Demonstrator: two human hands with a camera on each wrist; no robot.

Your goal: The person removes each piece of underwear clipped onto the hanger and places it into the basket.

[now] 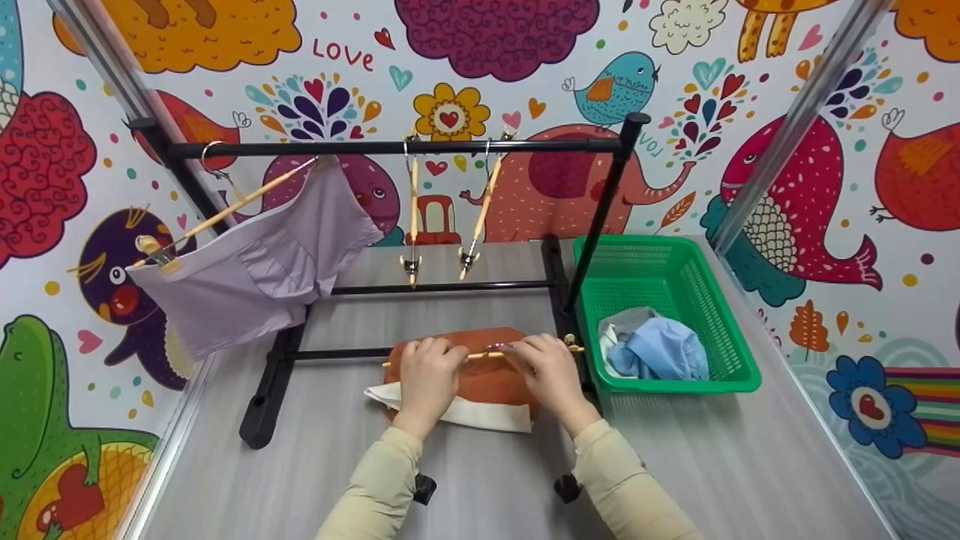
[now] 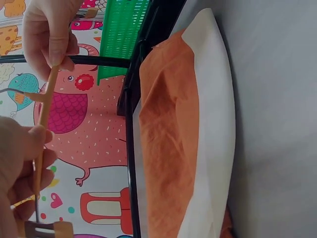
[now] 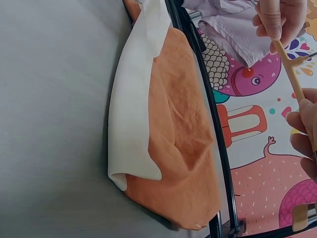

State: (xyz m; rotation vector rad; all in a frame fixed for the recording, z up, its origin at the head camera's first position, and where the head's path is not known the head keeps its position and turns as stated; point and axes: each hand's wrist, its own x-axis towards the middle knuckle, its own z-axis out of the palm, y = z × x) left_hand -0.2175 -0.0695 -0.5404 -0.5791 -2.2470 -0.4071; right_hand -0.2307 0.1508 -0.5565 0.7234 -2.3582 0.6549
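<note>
Pale sleeves (image 1: 379, 480) come nearest in the head view, leading to the left hand (image 1: 431, 375) and right hand (image 1: 547, 367), fingers bent about a wooden hanger (image 1: 481, 355) above an orange-and-white garment (image 1: 487, 386). From the left wrist, both hands pinch the hanger's bar, well apart from the garment lying on the grey table (image 1: 337, 420). From the right wrist, both thumbs and fingers close on that bar.

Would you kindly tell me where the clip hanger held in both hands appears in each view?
Head: clip hanger below centre, running sideways.
Left wrist: clip hanger along the left side, slanting lengthwise.
Right wrist: clip hanger along the right side, slanting lengthwise.
Shared landmark: the orange-and-white garment.
</note>
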